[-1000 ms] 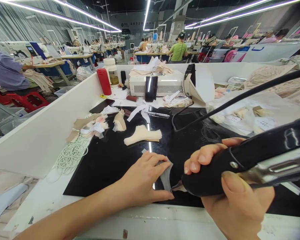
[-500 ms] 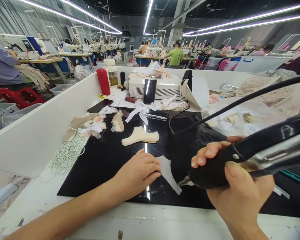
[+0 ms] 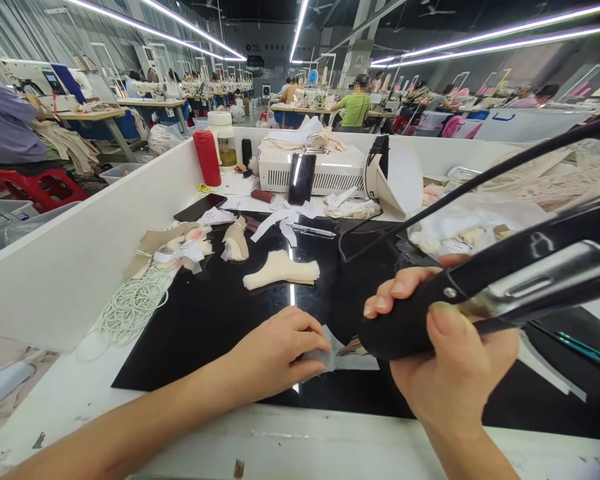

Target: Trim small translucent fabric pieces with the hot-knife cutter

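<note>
My right hand (image 3: pixel 445 360) is closed round the black handle of a corded cutting tool (image 3: pixel 480 300), whose metal tip points down at a small grey fabric piece (image 3: pixel 343 357) on the black work mat (image 3: pixel 205 320). My left hand (image 3: pixel 275 353) rests on the mat with its fingers curled and pinching the left edge of that grey piece. The tool's black cord (image 3: pixel 480 183) arcs up and right out of view. A stack of cream fabric pieces (image 3: pixel 280 270) lies on the mat beyond my hands.
White partition walls (image 3: pixel 80 260) enclose the bench. A coil of white cord (image 3: pixel 135 303), fabric scraps and labels (image 3: pixel 185 250) lie at the left. A white machine box (image 3: pixel 320 170), a phone (image 3: pixel 301 178), a red bottle (image 3: pixel 207 158) and a pen (image 3: pixel 313 231) stand behind. Other people work at far tables.
The grey piece has been turned and drawn under my left fingers. My right hand has shifted the tool left, bringing its tip onto the piece. The view has shifted slightly.
</note>
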